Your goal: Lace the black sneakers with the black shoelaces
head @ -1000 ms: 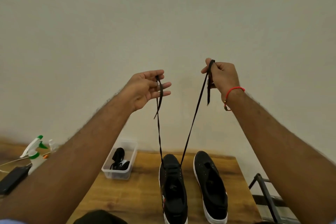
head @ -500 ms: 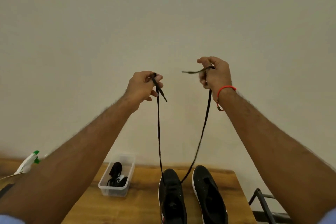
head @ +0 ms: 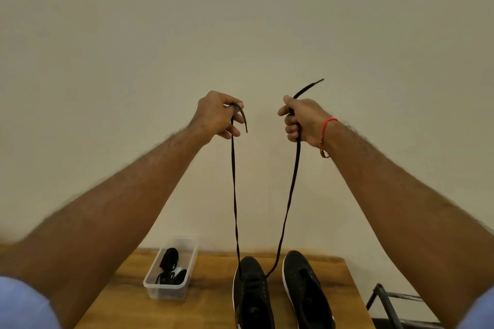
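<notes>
The left hand (head: pixel 215 115) pinches one end of the black shoelace (head: pixel 234 195), and the right hand (head: pixel 302 121) has its fingers curled round the other end, both raised high above the table (head: pixel 213 302). The lace runs down into the left sneaker (head: pixel 251 294). I count two sneakers, the second one (head: pixel 304 294) just beside, and one clear box (head: pixel 171 272) with another lace inside.

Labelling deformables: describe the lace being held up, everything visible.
The black shoelace is flat, thin and looks woven. Both halves rise from the toe end of the left sneaker, fairly taut. The left hand pinches one end, its tip drooping over the fingers; the right hand has its grip on the other, tip sticking up. How it threads the eyelets cannot be seen.
</notes>
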A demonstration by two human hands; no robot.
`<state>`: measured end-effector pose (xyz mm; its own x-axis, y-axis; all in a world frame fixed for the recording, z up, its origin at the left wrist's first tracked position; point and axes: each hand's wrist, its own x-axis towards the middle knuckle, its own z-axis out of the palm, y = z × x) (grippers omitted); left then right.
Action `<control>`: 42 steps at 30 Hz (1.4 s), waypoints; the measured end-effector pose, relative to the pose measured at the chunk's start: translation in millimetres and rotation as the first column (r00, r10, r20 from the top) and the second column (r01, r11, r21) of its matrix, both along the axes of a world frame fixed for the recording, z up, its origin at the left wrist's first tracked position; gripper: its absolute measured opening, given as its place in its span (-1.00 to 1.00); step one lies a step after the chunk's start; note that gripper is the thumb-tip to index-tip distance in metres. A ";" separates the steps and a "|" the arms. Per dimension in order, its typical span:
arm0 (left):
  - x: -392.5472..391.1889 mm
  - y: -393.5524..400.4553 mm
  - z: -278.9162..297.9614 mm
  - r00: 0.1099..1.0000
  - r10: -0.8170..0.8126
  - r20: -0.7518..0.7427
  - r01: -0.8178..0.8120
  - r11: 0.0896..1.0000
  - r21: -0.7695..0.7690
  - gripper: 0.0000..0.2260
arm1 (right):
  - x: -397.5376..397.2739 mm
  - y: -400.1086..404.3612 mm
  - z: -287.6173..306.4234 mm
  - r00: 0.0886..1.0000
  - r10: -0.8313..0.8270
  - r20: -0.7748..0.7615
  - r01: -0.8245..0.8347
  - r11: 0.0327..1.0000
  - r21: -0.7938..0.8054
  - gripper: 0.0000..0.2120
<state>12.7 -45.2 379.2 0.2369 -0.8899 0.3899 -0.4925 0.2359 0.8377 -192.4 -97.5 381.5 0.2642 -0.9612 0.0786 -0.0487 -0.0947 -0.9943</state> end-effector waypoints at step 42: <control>-25.4 -13.1 73.9 0.989 0.049 -0.141 -0.080 0.971 -0.224 -0.83 | 18.9 -7.8 47.3 0.974 -0.095 0.205 0.179 0.879 -0.442 -0.92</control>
